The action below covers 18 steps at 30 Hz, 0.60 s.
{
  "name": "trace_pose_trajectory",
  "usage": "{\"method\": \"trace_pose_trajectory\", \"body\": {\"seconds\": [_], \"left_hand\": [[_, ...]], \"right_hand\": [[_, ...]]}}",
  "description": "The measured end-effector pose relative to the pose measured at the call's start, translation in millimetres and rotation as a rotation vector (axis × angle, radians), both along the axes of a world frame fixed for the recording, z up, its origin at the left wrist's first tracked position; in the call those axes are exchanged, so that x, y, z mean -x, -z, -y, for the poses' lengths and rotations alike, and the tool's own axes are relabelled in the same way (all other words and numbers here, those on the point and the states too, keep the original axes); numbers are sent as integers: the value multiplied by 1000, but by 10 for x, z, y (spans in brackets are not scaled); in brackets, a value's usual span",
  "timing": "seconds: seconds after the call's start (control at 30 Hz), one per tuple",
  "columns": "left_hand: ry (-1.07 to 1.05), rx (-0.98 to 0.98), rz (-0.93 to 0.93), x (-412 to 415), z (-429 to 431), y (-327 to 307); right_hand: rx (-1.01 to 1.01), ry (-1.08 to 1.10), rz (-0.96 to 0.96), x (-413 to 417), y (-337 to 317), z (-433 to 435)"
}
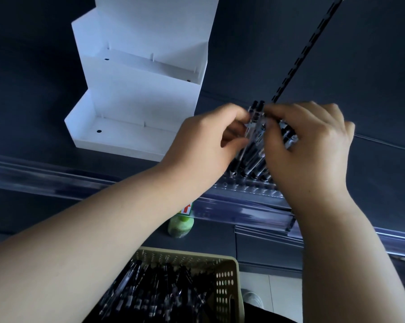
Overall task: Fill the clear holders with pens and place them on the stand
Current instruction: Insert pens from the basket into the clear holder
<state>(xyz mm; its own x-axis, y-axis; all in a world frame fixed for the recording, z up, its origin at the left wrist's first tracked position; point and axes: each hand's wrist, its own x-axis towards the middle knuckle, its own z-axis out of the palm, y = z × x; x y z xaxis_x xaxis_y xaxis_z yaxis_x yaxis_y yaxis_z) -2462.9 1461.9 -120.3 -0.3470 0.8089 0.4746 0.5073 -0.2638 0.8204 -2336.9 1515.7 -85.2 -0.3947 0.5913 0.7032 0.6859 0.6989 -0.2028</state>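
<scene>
Seen from above, a person's two bare hands work together over a dark shelf. The left hand and the right hand meet around a cluster of black-and-clear pens that stand tilted in a clear holder resting near the shelf's front edge. The left fingers are pinched closed on the upper ends of a few pens; the right fingers are curled closed around the rest of the bunch, seemingly steadying or seating them. Toward the shelf's back left stands a white tiered stand with three stepped trays, all bare; no holder sits on it. Below the shelf's front edge, at the bottom of the view, a beige perforated basket holds many more loose pens. A green-capped bottle shows just under the shelf edge, between the forearms. The task appears to be at an early stage: one holder is being filled, whether it is full is hidden by the hands, and every placement on the stand remains to be done.
</scene>
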Motion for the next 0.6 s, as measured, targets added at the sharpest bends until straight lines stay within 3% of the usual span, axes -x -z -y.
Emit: {"method": "trace_pose_trajectory", "body": {"seconds": [0.23, 0.6], "left_hand": [[-3, 57, -238, -68, -66, 223], [-26, 204, -358, 12, -19, 284]], "right_hand": [[42, -10, -6, -39, 21, -5], [-138, -173, -116, -147, -68, 85]]}}
